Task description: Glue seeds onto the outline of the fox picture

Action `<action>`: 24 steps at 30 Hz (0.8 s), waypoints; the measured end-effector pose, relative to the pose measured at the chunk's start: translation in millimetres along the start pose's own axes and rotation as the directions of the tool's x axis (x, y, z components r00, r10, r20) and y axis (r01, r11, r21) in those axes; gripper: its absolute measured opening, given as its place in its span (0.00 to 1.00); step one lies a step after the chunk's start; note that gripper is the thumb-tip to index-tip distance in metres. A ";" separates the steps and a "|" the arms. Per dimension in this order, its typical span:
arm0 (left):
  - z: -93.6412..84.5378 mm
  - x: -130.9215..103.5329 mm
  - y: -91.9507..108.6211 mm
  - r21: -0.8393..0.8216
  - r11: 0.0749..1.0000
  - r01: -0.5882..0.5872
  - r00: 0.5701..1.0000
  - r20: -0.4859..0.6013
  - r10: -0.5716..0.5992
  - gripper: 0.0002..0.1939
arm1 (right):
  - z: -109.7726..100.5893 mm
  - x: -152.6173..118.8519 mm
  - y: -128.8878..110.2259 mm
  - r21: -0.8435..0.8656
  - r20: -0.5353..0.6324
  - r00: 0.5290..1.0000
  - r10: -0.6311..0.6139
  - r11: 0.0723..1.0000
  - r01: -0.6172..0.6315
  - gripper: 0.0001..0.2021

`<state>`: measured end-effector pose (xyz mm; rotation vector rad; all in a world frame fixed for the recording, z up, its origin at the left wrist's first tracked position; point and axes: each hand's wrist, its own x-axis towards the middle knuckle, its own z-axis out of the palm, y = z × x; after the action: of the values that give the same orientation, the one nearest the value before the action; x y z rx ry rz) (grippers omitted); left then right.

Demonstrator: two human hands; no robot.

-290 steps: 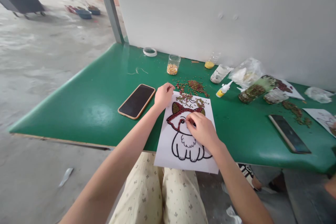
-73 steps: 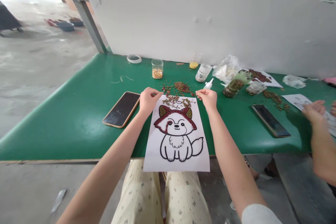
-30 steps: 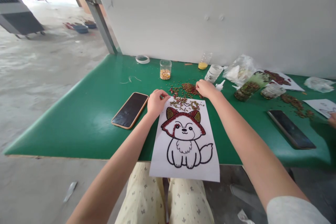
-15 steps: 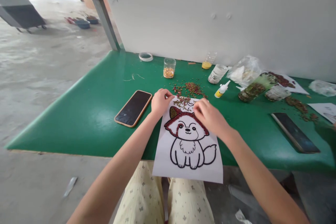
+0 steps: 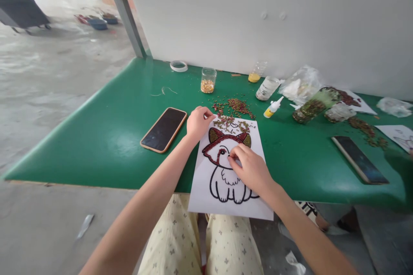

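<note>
A white sheet with an animal drawing (image 5: 222,180) lies on the green table, its lower end overhanging the front edge. Red beans fill the band around the head, and green ones fill the ears. My left hand (image 5: 199,123) rests at the sheet's upper left corner, thumb and fingertips pinched together. Over the drawing's face is my right hand (image 5: 250,166), also pinched, covering one eye and part of the cheek. Whatever either pinch holds is too small or hidden to make out. Loose beans (image 5: 222,121) lie along the sheet's top, with a bean pile (image 5: 238,106) just behind.
Left of the sheet lies a phone (image 5: 164,130); another phone (image 5: 359,160) is at the right. Behind stand a jar of kernels (image 5: 208,81), a glue bottle (image 5: 273,107), a tipped jar (image 5: 309,109) and a plastic bag (image 5: 301,84). A white panel (image 5: 258,17) closes the back.
My right hand has moved from the drawing's right ear down to its face, uncovering the ear with its green filling. My left hand stays at the sheet's corner.
</note>
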<state>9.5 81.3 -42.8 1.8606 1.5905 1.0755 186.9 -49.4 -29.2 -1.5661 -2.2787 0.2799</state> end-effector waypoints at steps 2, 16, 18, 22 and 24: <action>-0.1 -0.4 0.4 0.008 1.000 0.000 1.000 -0.003 0.000 0.07 | 2.1 2.1 -4.5 -0.018 -0.002 1.000 0.007 1.000 -0.007 0.06; 0.1 -1.7 3.5 0.022 1.000 0.009 1.000 -0.014 -0.009 0.06 | -4.9 6.5 8.0 0.143 0.035 0.999 -0.025 0.989 0.020 0.04; 0.0 -1.8 3.6 0.021 1.000 0.008 1.000 -0.016 -0.007 0.06 | -6.9 8.3 11.7 0.164 0.058 0.995 -0.083 0.984 0.072 0.04; -0.3 -2.1 4.0 0.018 1.000 0.007 1.000 -0.012 -0.006 0.07 | -7.3 8.6 13.0 0.154 0.089 0.986 -0.141 0.980 0.127 0.05; -0.5 -2.2 4.2 0.019 1.000 0.008 1.000 -0.010 -0.008 0.07 | -6.1 7.9 12.5 0.154 0.088 0.985 -0.151 0.979 0.137 0.05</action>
<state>11.6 78.1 -39.9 1.8626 1.6183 1.0714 197.5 -37.7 -26.7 -1.3338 -2.3726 0.4853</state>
